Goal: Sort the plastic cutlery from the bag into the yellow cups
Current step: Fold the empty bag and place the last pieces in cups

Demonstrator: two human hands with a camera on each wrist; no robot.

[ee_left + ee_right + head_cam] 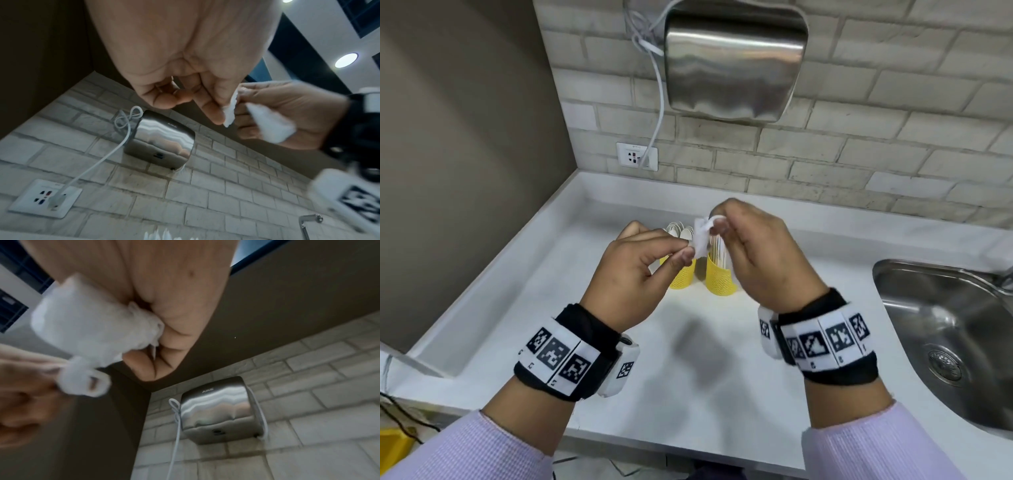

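Note:
A crumpled white plastic bag [701, 238] hangs between both hands above the counter. My left hand [677, 256] pinches its lower edge with thumb and forefinger. My right hand [726, 224] grips the upper part, with more of the bag [88, 321] bunched in its curled fingers. In the left wrist view a fold of the bag [230, 112] sits at my left fingertips. Behind the hands stand two yellow perforated cups: the left cup [682, 279] holds white spoons [681, 231], the right cup [719, 281] holds other white cutlery [719, 248]. What the bag contains is hidden.
A steel sink [945, 325] is set into the white counter [619, 359] at the right. A metal hand dryer [732, 61] hangs on the brick wall, its white cord running to a socket [637, 156]. A brown wall closes the left side.

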